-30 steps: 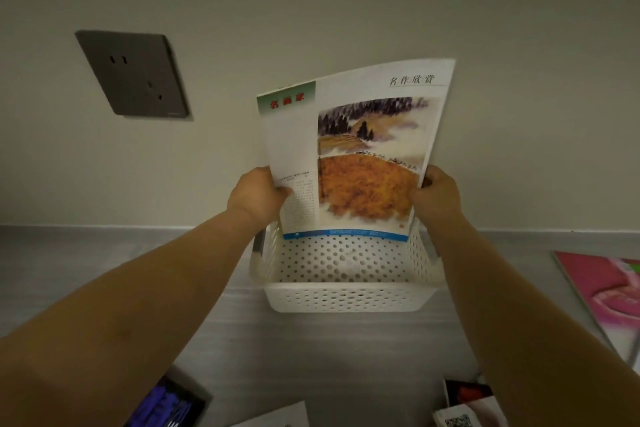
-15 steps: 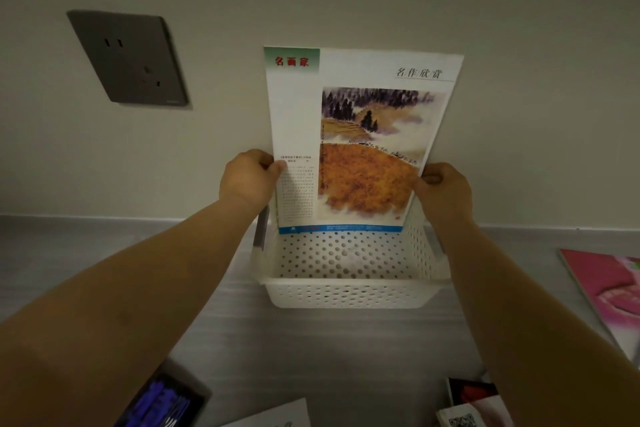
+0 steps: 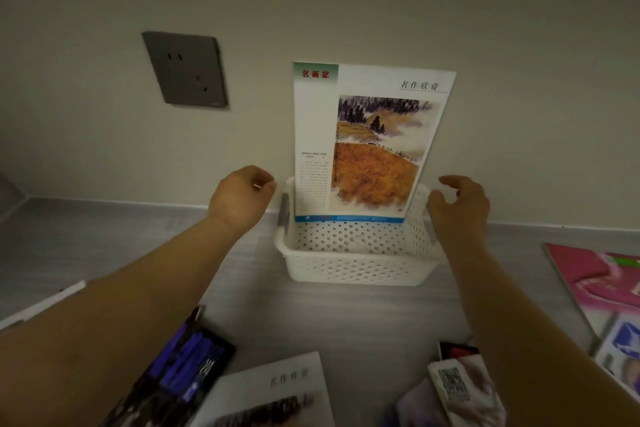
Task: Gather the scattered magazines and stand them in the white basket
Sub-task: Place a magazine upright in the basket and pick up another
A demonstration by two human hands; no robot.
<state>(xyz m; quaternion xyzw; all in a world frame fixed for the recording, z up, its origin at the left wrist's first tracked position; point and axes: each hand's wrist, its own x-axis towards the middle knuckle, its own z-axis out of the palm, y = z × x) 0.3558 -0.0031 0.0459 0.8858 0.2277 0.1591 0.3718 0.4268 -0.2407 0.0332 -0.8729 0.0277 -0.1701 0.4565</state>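
Note:
A magazine with an orange landscape painting on its cover (image 3: 367, 139) stands upright in the white perforated basket (image 3: 356, 263), leaning on the wall behind. My left hand (image 3: 242, 198) hovers just left of the basket, fingers loosely curled, holding nothing. My right hand (image 3: 460, 204) is by the basket's right rim with fingers spread, apart from the magazine. More magazines lie flat on the grey surface: a dark purple one (image 3: 187, 367), a white one (image 3: 273, 392), a pink one (image 3: 602, 277) and another (image 3: 464, 388) near the front.
A grey wall socket (image 3: 185, 69) sits on the wall to the left of the basket. A white edge of something (image 3: 38, 305) lies at far left. More covers (image 3: 620, 354) overlap at the right edge.
Both hands let go of the landscape magazine and drew outward. The magazine now stands in the basket by itself. The view tilted, showing more magazines at the front.

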